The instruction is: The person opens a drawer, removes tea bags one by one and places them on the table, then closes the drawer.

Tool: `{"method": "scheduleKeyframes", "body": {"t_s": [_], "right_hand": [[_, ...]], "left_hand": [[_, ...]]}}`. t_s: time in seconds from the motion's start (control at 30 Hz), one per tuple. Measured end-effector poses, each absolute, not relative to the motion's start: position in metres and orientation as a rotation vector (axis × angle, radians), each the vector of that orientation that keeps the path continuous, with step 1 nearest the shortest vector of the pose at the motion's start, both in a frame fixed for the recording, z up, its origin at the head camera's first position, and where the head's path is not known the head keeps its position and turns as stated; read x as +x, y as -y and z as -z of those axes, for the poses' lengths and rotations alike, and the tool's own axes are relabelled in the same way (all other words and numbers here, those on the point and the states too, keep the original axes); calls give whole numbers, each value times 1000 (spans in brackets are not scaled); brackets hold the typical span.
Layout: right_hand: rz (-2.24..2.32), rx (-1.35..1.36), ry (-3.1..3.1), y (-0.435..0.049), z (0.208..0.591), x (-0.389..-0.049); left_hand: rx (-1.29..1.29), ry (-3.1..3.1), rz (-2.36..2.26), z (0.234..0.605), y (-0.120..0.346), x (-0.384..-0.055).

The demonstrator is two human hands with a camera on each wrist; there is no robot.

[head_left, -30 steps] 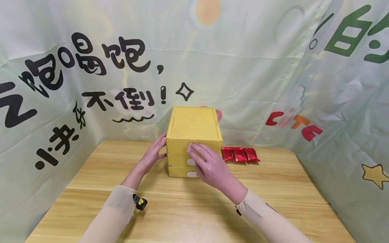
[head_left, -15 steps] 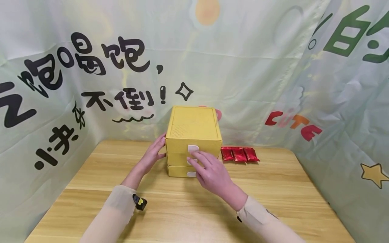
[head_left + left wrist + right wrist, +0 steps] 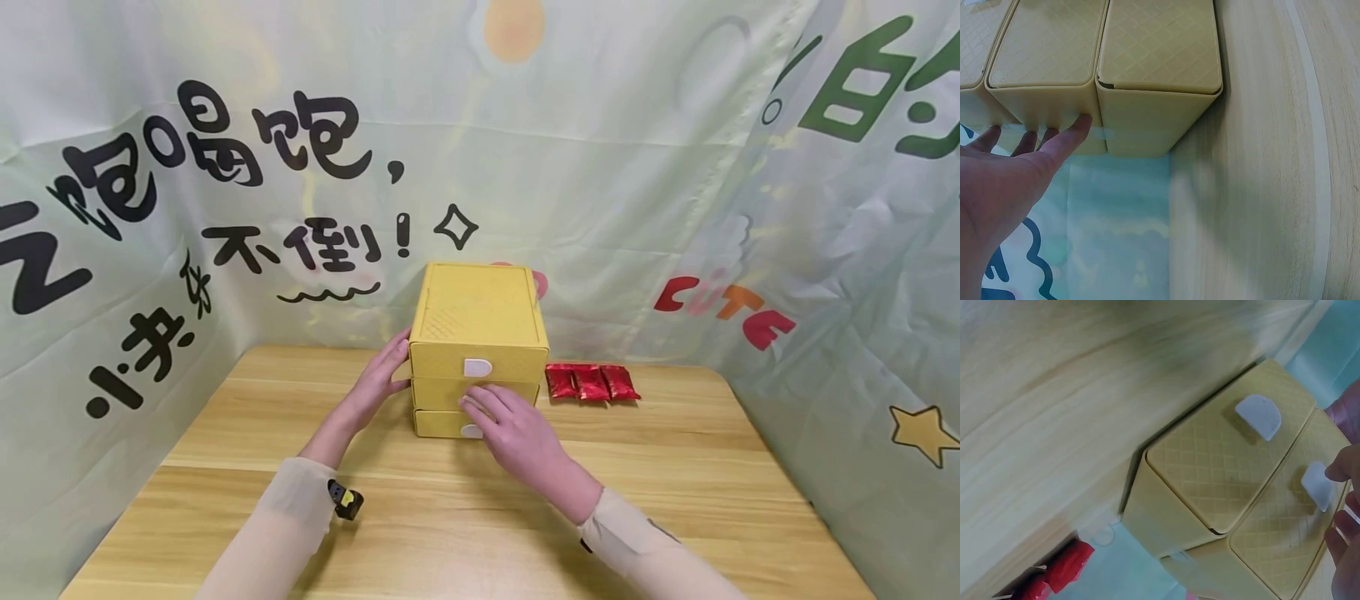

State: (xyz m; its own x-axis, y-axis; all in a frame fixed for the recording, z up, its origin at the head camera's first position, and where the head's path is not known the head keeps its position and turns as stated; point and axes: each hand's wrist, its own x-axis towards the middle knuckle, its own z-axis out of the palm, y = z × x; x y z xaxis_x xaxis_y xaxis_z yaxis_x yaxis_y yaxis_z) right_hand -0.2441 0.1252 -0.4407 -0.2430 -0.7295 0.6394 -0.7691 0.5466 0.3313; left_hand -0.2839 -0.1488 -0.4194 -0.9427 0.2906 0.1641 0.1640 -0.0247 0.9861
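A small yellow three-drawer cabinet (image 3: 483, 304) with white tab handles stands on the table, every drawer closed. My left hand (image 3: 375, 379) rests against its left side. In the left wrist view, those fingers (image 3: 1067, 142) are spread against the side wall. My right hand (image 3: 517, 429) is in front of the middle drawer (image 3: 435, 393) and hides its handle in the head view. In the right wrist view, the thumb of that hand reaches the edge of the middle handle (image 3: 1317, 486), while the other fingers stand apart from it. The top handle (image 3: 477, 367) is uncovered.
Three red packets (image 3: 591, 382) lie in a row on the wooden table (image 3: 450, 517), to the right of the cabinet. A printed cloth (image 3: 615, 208) hangs behind the table and along both sides.
My right hand has moved down from the top drawer's handle to the middle drawer, uncovering the top handle. The left hand and the cabinet have stayed in place.
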Motion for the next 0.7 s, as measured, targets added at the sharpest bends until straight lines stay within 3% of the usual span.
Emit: {"method": "scheduleKeyframes", "body": {"t_s": [0.7], "right_hand": [[-103,1155,2082,-119,449,-247]], "left_hand": [[486,-2121,-2135,419,147,-284]]}}
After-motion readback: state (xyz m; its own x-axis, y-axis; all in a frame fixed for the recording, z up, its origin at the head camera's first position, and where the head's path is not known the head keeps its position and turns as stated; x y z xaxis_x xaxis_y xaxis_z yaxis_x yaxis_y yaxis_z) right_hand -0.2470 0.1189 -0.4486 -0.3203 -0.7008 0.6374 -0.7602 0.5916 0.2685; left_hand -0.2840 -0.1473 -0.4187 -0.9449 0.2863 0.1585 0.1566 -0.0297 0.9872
